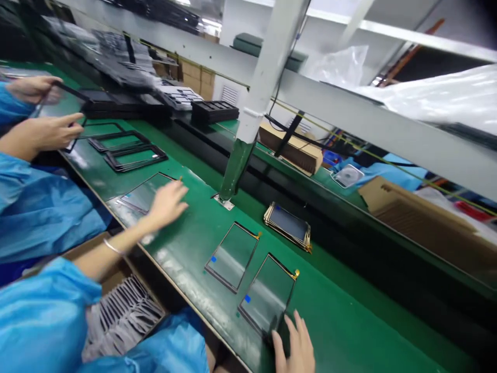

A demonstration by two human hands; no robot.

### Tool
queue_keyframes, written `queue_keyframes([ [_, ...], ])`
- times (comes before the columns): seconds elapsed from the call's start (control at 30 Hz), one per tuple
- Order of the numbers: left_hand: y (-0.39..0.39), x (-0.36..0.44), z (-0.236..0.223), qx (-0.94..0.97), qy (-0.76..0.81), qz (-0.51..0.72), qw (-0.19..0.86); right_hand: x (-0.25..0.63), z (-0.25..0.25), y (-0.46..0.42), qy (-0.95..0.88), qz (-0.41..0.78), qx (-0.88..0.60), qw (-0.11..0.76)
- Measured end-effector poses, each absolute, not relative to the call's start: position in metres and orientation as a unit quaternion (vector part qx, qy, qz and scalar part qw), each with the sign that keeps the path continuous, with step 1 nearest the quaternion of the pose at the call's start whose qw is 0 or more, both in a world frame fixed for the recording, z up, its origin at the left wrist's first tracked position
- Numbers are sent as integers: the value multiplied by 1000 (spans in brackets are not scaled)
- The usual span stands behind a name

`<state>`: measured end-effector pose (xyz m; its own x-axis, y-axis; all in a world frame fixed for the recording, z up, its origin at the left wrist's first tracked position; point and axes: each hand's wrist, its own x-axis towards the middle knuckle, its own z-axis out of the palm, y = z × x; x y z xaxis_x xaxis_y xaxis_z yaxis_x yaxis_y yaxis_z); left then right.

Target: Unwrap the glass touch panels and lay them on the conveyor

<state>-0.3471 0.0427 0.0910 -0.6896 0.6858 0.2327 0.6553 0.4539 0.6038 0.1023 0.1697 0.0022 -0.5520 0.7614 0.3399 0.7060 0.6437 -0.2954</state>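
Note:
My left hand [167, 203], blurred by motion, reaches out with its fingers stretched at the right edge of a clear glass touch panel [144, 191]; whether it touches the panel I cannot tell. Two more touch panels with dark borders, blue tabs and orange flex tails lie on the green bench: the middle one [233, 256] and the nearer one [268, 294]. At the lower right corner of the nearer panel is my right hand [295, 344], fingers and thumb apart. A dark patch shows between thumb and fingers; contact with the panel is unclear.
A co-worker's hands [50, 132] hold a thin black frame at the left. Black frames [134, 155] lie beyond my left hand. A stack of panels [288, 225] sits behind a post [243, 155]. Below the bench edge, a carton [124, 305] contains many thin pale pieces.

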Motion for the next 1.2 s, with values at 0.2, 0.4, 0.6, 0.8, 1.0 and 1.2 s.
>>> queue_keyframes([
  [0.2,132,-159,42,639,749,160,75,63,-6,197,-913,-6,-398,83],
  [0.4,139,-138,16,588,778,170,144,49,-16,202,-910,14,-413,-15],
  [0.6,59,-195,22,538,771,289,181,2,-17,158,-941,-5,-338,3],
  [0.8,15,-280,34,508,771,337,184,-73,0,152,-944,13,-328,-29],
  [1.0,3,-343,40,452,762,414,210,-136,18,142,-949,50,-307,-41],
  [1.2,8,-340,48,400,729,499,244,-150,29,143,-942,192,-275,27],
])
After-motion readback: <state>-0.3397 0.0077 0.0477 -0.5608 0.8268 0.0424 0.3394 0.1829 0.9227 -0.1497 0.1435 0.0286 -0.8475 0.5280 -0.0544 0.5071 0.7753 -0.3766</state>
